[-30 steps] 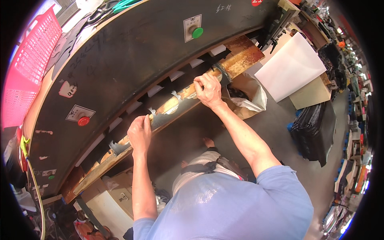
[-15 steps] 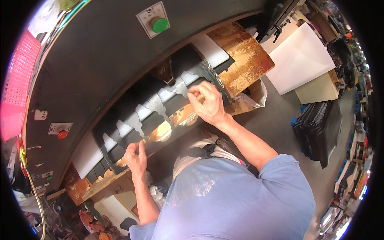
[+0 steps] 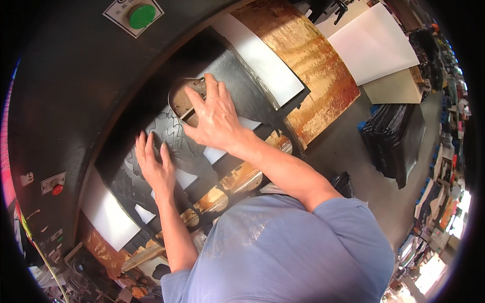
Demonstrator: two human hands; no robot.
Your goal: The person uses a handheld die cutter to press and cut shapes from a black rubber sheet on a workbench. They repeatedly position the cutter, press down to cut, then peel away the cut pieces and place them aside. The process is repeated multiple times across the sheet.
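A black sheet [image 3: 240,83] lies over a white board [image 3: 265,63] inside a dark machine. Wavy cut lines mark its left part, and its near edge has gaps where white shows. My right hand [image 3: 216,117] grips a cutting die [image 3: 180,99], a curved metal frame with a brown inside, resting on the sheet. Thumb and fingers reach over the die's right side and hide part of it. To the left, my left hand [image 3: 155,164] rests on the sheet beside the cut lines, fingers stretched out and holding nothing.
The machine's dark front carries a green button [image 3: 142,16] and a red button [image 3: 57,189]. A worn wooden board [image 3: 303,65] sits right of the white board. Farther right are a large white sheet [image 3: 376,43] and a stack of black sheets [image 3: 391,141] on the floor.
Both hands have moved from the sheet's near edge farther in over it. My right hand has taken hold of the cutting die; my left has opened onto the sheet. The view has shifted.
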